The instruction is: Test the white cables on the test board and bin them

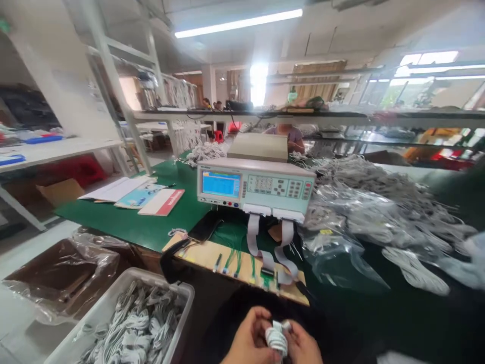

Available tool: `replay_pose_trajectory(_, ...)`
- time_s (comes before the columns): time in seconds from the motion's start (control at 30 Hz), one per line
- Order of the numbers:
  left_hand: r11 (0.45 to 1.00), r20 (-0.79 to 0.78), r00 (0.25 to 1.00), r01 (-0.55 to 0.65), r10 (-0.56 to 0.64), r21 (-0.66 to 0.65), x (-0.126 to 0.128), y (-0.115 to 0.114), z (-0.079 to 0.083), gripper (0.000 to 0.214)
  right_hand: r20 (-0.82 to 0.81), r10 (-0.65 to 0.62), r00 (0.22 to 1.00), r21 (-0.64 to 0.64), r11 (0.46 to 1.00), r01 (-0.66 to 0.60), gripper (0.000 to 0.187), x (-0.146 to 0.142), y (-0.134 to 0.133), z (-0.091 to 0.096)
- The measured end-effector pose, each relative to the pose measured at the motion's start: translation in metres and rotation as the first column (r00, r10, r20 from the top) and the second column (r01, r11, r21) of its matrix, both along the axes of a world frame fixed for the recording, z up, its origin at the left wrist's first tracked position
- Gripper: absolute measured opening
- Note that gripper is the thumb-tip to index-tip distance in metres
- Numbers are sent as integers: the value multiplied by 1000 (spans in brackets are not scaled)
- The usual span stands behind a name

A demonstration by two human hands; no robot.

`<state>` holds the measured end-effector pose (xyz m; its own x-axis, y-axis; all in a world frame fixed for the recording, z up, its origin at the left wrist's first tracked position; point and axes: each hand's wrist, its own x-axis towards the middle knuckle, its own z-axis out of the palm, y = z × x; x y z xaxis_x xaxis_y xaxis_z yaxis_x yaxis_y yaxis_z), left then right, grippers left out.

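Low in the view, both my hands hold one coiled white cable bundle [277,337] between them. My left hand [250,338] is closed around its left side. My right hand [303,344] grips its right side, fingers curled. Just beyond them lies a wooden test board [212,255] with green wires and grey ribbon cables [254,241] running up to a grey cable tester [256,187] with a blue screen, standing on the green table [125,222].
A clear bin [129,323] of coiled white cables sits at lower left, beside a plastic-lined cardboard box [56,278]. A big heap of bagged white cables [379,207] covers the table's right side. Papers and booklets [140,194] lie at left. A person sits behind the tester.
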<state>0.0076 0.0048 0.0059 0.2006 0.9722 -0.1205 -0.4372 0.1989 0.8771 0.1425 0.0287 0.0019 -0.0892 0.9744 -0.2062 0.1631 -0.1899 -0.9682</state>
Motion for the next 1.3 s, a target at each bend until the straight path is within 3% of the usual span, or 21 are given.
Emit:
replay_pose_trajectory(0.1,979,-147,980,155,-135,130,-4,-5,22,50,-49,-58,997,7,998,58,31,-2,-1,3)
replay_pose_trajectory(0.17,957,-99,963,261,-249,127,-9,-4,33,39,-63,-69,996,-7,998,69,30,-3,1,6)
replay_pose_trajectory(0.23,955,34,955,294,-296,44,-12,-1,38,31,-43,-72,996,-10,997,71,28,-4,4,10)
replay_pose_trajectory(0.4,945,244,955,230,-172,-232,-13,12,32,18,0,-24,1000,33,999,24,27,-5,13,25)
replay_pose_trajectory(0.5,921,273,956,199,-107,-335,-15,20,28,20,-3,7,1000,34,999,-7,27,-9,17,33)
replay_pose_trajectory(0.67,879,234,971,159,-55,-450,-25,30,27,24,-207,-101,973,-156,985,69,26,-21,21,33)
replay_pose_trajectory(0.8,870,189,981,134,-48,-475,-28,34,31,25,-305,-215,928,-243,959,143,26,-26,22,31)
replay_pose_trajectory(1.0,903,56,998,41,-18,-427,-19,32,26,24,-97,-4,995,-12,1000,3,28,-11,17,37)
replay_pose_trajectory(1.13,929,56,998,-5,28,-369,-10,32,20,25,103,-24,994,82,996,16,25,-2,8,33)
replay_pose_trajectory(1.3,930,71,979,-155,189,-333,-1,28,21,29,51,3,999,91,996,-8,23,-3,3,32)
